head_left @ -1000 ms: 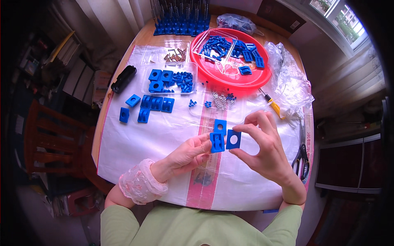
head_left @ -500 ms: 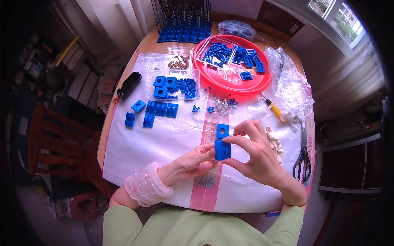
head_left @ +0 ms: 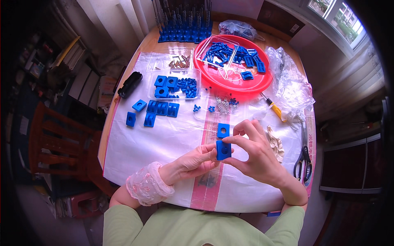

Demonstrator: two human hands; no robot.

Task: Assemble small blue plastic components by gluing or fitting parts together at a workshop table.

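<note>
My left hand point(head_left: 193, 162) and my right hand point(head_left: 254, 153) meet over the white plastic sheet point(head_left: 164, 143). Together they pinch a small blue plastic block point(head_left: 223, 150) with a hole in it, left fingers on its left side, right thumb and fingers on its right. A second blue block point(head_left: 223, 130) with a round hole lies flat on the sheet just beyond them, close to my right fingertips. A dark cluster of small parts lies on the sheet below my left hand.
Loose blue blocks point(head_left: 154, 111) lie at the left. A clear tray point(head_left: 174, 84) holds more blue pieces, a red round tray point(head_left: 234, 67) others. A screwdriver point(head_left: 274, 107), scissors point(head_left: 303, 158), crumpled bags point(head_left: 293, 88), a black object point(head_left: 129, 84) and a rack of springs point(head_left: 184, 24) surround them.
The two blue pieces held side by side a second ago are now one block pinched between both hands, while another block lies on the sheet beyond them.
</note>
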